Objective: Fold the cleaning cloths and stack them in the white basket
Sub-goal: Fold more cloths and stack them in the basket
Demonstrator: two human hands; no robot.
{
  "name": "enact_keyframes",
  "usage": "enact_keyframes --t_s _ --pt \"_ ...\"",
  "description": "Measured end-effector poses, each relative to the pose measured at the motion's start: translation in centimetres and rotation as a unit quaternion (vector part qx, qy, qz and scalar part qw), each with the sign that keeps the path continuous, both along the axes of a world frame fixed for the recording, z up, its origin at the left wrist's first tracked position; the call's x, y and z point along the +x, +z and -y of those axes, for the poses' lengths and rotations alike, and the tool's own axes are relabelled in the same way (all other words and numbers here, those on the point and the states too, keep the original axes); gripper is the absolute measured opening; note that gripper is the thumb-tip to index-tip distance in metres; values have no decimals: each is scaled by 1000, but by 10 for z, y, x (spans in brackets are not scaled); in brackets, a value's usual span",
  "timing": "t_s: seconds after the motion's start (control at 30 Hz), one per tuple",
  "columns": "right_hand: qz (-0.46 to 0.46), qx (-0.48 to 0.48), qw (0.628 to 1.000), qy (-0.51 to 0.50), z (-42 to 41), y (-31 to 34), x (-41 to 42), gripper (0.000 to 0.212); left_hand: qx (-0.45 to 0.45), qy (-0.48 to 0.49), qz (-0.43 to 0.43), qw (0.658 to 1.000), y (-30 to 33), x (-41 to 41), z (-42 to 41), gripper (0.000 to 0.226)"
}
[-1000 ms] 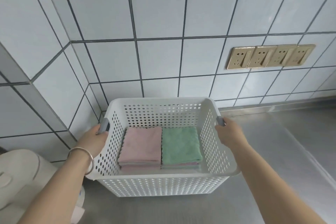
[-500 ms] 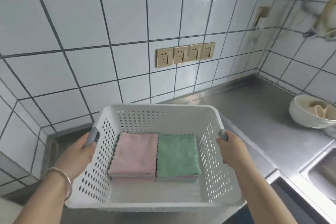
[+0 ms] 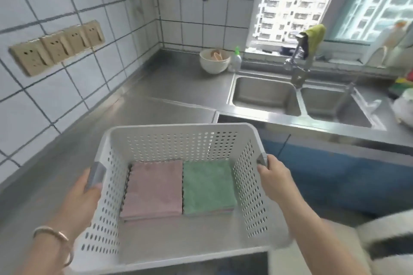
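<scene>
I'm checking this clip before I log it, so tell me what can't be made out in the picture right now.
Head view only:
- How many cloths lie under the pink cloth and green cloth: only blurred stack edges show.
- Left hand fingers on the white basket: hidden behind its grey handle.
- Contents of the white bowl: too small.
- Pale object at lower right: blurred, cut off by the edge.
- Whether the basket rests on anything: cannot tell.

Seen from head height, looking forward and down, close over basket (image 3: pixel 178 140), toward sink (image 3: pixel 263 94) and window (image 3: pixel 297 0).
</scene>
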State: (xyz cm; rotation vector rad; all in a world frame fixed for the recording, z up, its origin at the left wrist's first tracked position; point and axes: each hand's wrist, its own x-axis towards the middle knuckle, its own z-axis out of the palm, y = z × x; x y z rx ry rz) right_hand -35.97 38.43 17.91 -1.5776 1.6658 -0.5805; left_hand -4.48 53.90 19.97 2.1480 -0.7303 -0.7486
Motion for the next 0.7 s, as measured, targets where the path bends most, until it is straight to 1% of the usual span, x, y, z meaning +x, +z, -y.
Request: enact_keyframes --t_s 0.03,0.13,0.17,0.27,0.33,0.47,0.53,0.6,0.7 --pt "-4 3 1000 -23 -18 0 -18 16 1 -22 -6 1000 -4 -10 0 44" --pt "-21 -1 994 -112 -73 7 -79 14 -12 -124 5 992 -2 -51 10 27" --pt "-28 0 989 -143 -90 8 -98 14 -20 -150 1 989 -2 -65 16 26" --pt "-39 -11 971 -234 -140 11 -150 15 -38 -249 17 968 1 -115 32 33" --pt "-35 -23 958 -284 -166 10 -176 18 -39 -292 12 955 5 -142 38 35" --pt "-35 -7 916 -400 -235 7 -231 24 -19 -408 8 913 4 -204 54 31" --pt "-25 3 893 -449 -274 8 -256 26 -9 -472 8 882 5 -242 55 31" --pt "-20 6 868 -496 -322 10 -285 26 -18 -525 4 851 7 -292 44 33" --pt "-13 5 838 -546 -387 15 -320 27 -23 -580 -8 814 11 -362 12 33"
